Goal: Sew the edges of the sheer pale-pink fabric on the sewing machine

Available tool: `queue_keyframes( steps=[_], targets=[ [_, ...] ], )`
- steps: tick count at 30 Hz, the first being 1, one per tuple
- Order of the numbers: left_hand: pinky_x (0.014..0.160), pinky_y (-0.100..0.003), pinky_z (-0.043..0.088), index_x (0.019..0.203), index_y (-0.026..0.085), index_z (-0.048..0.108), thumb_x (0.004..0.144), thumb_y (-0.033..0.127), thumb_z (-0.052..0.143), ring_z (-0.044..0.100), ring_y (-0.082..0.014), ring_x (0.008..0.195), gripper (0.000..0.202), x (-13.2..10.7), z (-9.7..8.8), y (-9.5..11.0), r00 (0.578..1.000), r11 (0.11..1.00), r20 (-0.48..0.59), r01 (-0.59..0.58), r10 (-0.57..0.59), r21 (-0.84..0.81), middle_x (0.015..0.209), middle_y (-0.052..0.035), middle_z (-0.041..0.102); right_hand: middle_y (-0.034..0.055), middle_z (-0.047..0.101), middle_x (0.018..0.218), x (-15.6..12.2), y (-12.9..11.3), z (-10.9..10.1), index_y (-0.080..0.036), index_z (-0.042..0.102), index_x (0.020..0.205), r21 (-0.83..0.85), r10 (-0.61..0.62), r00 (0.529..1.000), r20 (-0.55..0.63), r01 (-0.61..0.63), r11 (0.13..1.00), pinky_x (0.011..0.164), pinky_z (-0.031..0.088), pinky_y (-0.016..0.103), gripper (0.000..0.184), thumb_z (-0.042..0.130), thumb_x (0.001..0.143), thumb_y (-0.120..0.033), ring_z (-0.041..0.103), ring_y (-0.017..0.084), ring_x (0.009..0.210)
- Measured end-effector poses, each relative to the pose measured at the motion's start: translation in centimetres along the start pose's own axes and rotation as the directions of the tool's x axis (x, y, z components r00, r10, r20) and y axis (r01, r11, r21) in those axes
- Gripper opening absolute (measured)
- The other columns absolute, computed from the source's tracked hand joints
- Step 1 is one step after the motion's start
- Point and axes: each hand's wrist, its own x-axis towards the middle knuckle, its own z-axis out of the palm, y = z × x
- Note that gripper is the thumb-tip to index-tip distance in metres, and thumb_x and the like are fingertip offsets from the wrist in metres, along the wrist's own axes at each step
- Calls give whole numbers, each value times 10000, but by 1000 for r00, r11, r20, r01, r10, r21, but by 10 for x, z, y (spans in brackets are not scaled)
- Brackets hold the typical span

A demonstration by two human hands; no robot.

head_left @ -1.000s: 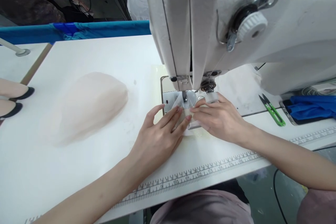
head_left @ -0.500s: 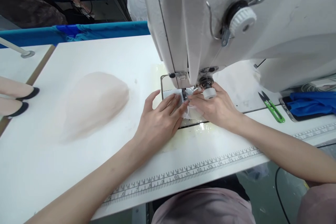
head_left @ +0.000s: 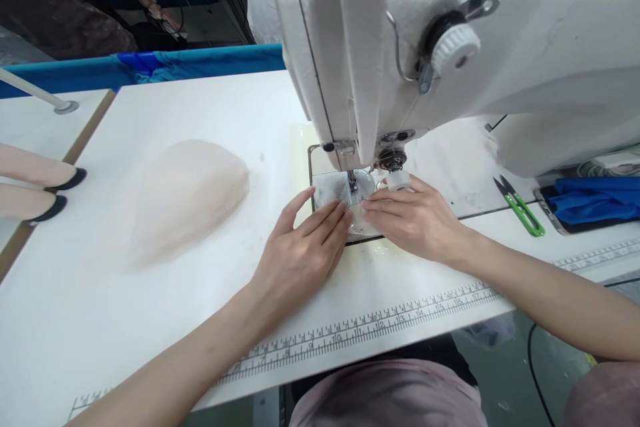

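Head view: the left hand [head_left: 300,250] and right hand [head_left: 415,220] lie flat with fingers stretched out. Neither is closed around anything, and their fingertips press a small sheer fabric piece [head_left: 361,225] onto the needle plate. The piece sits just at six o'clock of the presser foot [head_left: 353,185] of the white sewing machine [head_left: 450,47]. A pale pink fabric pile [head_left: 175,197] rests at nine o'clock of the hands. Green thread snips [head_left: 520,208] lie at three o'clock, with a blue cloth [head_left: 595,197] beyond them. A printed ruler [head_left: 375,328] runs along the table [head_left: 150,320] edge at six o'clock.

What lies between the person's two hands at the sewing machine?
In the head view, a small sheer fabric piece on the metal needle plate; the left hand and right hand press it from either side.
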Motion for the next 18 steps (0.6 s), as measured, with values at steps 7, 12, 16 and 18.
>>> queue_keyframes(
  steps=[7, 12, 16, 18],
  targets=[
    [1097, -560, 398, 1154, 159, 652, 890, 103, 518, 672, -242, 1057, 301, 1, 1, -2, 1000, 998, -18, 23, -24, -52, 1121, -101, 709, 13, 758, 945, -2, 0, 2, -195, 719, 884, 102, 44, 999, 24, -46, 994, 835, 471, 360, 247, 521, 887, -46, 681, 179, 927],
    [1115, -581, 367, 1134, 150, 652, 913, 121, 498, 674, -227, 1054, 271, 2, 3, -7, 1000, 1000, -8, 10, -10, -9, 1120, -108, 709, -17, 755, 980, 1, 1, 4, -209, 709, 881, 14, 25, 1000, 11, -25, 1000, 863, 467, 336, 267, 489, 917, -62, 672, 142, 905],
    [1129, -601, 332, 1161, 133, 642, 918, 147, 503, 669, -249, 1064, 280, 4, 7, -11, 999, 999, -17, 37, -38, -21, 1127, -122, 704, -2, 751, 1005, 4, 4, 3, -197, 712, 899, -24, 4, 1000, 8, -4, 1000, 867, 469, 325, 262, 480, 928, -77, 661, 135, 832],
    [1126, -620, 319, 1203, 138, 619, 924, 186, 515, 658, -265, 1083, 302, 4, 8, -11, 999, 998, 1, 52, -52, -26, 1153, -126, 692, -2, 749, 1015, 4, 4, 4, -197, 708, 912, -37, -4, 1000, 15, 4, 999, 856, 474, 333, 258, 476, 934, -84, 658, 139, 831]
  ],
)
